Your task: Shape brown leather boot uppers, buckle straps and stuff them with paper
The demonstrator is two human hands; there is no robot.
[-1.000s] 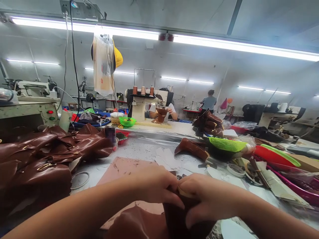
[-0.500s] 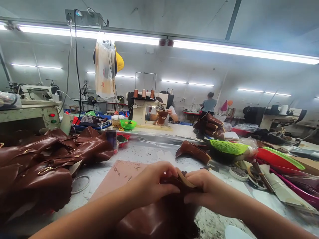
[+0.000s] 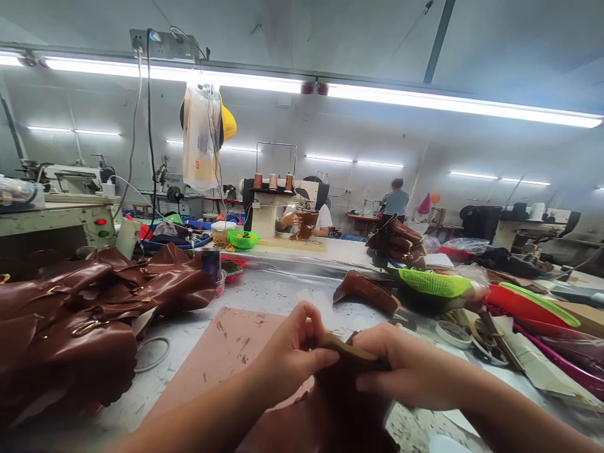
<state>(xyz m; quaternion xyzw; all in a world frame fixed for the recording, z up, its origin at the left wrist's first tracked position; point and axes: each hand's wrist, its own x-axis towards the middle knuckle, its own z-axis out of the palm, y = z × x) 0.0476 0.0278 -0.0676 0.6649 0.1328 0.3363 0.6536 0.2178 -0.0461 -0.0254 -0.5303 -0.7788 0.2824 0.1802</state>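
Both hands are at a dark brown leather piece [image 3: 346, 393] that hangs down toward me, with a tan strip [image 3: 349, 346] along its upper edge. At the strip's left end, the thumb and curled fingers of my left hand [image 3: 295, 355] pinch the edge. My right hand [image 3: 406, 365] grips the right end, thumb below and fingers over the top. The lower part of the leather runs out of view. Beneath my left hand and forearm lies a pinkish board [image 3: 207, 358] with dark smears. Behind my hands rests a brown leather boot upper [image 3: 368, 292].
Brown leather pieces with gold buckles are heaped [image 3: 94, 314] at left. At right stand a green basket [image 3: 434, 283], a red basket [image 3: 523, 308] and tape rolls [image 3: 453, 333]. Across the bench, a person works at a sewing machine [image 3: 267, 214]; another person [image 3: 395, 200] stands farther back.
My left hand has shifted slightly left along the edge, and the tan strip now lies flatter. The held leather's glossy side has swung, uncovering more board. The co-worker's hand at the sewing machine has moved.
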